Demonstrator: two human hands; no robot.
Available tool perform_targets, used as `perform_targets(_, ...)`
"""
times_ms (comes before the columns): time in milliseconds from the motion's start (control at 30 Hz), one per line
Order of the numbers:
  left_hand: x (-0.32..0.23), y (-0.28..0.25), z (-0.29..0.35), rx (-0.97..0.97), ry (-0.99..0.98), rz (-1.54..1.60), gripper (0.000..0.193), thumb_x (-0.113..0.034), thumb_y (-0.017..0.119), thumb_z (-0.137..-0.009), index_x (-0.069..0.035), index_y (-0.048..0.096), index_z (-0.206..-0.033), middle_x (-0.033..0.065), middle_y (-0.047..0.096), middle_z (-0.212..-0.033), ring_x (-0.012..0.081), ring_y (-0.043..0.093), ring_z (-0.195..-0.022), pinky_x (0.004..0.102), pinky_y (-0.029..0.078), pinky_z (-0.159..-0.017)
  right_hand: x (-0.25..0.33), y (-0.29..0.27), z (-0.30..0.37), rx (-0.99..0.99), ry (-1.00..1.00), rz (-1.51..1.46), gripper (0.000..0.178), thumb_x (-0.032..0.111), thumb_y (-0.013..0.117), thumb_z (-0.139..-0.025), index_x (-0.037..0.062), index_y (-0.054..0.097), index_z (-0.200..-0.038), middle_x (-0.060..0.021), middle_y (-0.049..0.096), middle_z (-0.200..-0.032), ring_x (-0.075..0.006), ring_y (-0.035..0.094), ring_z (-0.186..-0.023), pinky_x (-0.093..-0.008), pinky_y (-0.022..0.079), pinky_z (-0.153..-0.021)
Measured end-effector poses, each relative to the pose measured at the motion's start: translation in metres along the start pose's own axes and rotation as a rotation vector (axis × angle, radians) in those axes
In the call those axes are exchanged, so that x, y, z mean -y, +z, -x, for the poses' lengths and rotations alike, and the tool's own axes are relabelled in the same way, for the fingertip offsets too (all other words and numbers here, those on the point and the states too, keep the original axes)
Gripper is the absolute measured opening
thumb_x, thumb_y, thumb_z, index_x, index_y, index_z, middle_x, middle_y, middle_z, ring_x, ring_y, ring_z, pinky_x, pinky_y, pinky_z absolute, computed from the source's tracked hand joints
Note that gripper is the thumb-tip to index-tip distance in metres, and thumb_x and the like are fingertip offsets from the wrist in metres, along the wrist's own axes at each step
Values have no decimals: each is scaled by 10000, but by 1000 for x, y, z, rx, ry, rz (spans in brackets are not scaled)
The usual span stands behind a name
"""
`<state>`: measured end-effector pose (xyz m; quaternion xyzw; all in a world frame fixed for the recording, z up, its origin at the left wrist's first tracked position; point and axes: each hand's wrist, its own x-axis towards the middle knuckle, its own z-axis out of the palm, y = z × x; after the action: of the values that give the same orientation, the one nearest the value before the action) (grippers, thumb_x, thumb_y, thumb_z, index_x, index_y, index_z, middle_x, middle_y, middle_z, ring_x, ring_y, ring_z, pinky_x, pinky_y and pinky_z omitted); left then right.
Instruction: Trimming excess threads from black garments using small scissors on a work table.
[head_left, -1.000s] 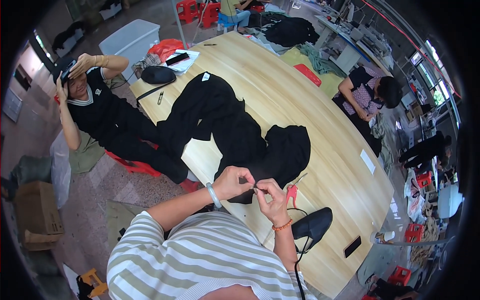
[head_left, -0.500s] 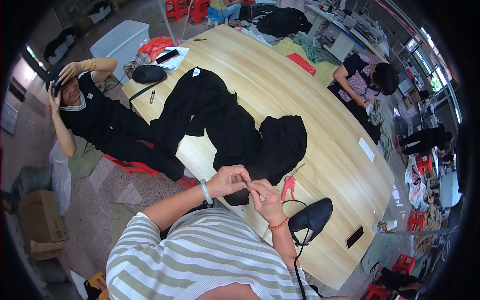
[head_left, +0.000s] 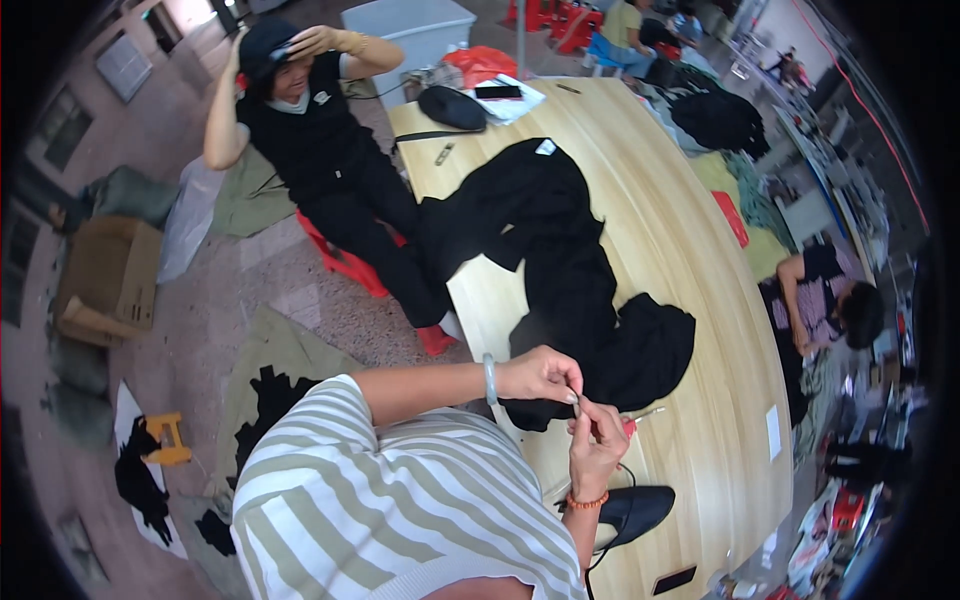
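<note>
My left hand [head_left: 540, 376] and my right hand [head_left: 597, 440] meet fingertip to fingertip, both pinched around a tiny dark thing between them. It is too small to name. A black knit garment [head_left: 560, 270] lies rumpled across the wooden table [head_left: 700, 330], its near end right beside my hands. Behind my right fingers shows part of a red-handled tool [head_left: 630, 428] with a thin metal tip. Below my right wrist is a rounded black item [head_left: 640, 512] with a black cord running by it.
A seated person [head_left: 320, 130] at the left holds a dark cap on their head; another person [head_left: 820, 300] works at the right. A phone [head_left: 674, 580] lies at the near table edge. On the far end are a black pouch-like item [head_left: 450, 108] and thread snips [head_left: 444, 153].
My view has swung left, so the table and garment sit further right. My hands stay pinched together, and the right one now partly covers the red-handled tool.
</note>
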<state>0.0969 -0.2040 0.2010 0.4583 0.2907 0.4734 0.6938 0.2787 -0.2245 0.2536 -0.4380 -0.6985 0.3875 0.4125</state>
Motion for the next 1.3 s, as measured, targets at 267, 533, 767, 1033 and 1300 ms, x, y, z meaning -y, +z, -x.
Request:
perform_targets(267,-17,30,15,-228,355,-605,53,5,614,-822,1,591,-870,59,570,-835,111,533,-604,254,408,-518,-4,8,0,-101,27,72,167,-98,590,-830,-29,667,-960,-83,607,-842,-115,588,-627,-228,485,-548)
perform_targets(533,-5,37,21,-276,359,-738,197,-35,637,-766,17,583,-949,110,594,-829,221,606,-750,341,468,-648,4,9,-4,-100,-391,277,180,-119,599,-764,-23,644,-910,-145,650,-874,-268,626,-741,-313,505,-608)
perform_targets(767,-36,25,31,-235,278,-412,156,-60,648,-799,10,628,-937,92,618,-843,128,606,-773,272,484,-660,3,5,-16,58,-181,224,716,45,782,-665,29,487,-1318,-161,510,-1319,-317,497,-1166,-365,432,-931)
perform_targets(1033,-95,18,72,161,304,-101,153,-136,707,-832,-4,635,-861,96,624,-824,206,528,-762,329,382,-712,-104,18,15,298,-28,378,518,-4,664,-778,98,521,-1266,-152,498,-1346,-321,478,-1222,-393,407,-994)
perform_targets(1300,-132,59,62,730,228,139,270,-262,636,-913,-21,673,-799,104,650,-821,275,550,-710,381,406,-704,-56,40,6,395,14,199,515,43,439,-893,91,418,-1405,-195,335,-1488,-352,344,-1370,-378,284,-1124)
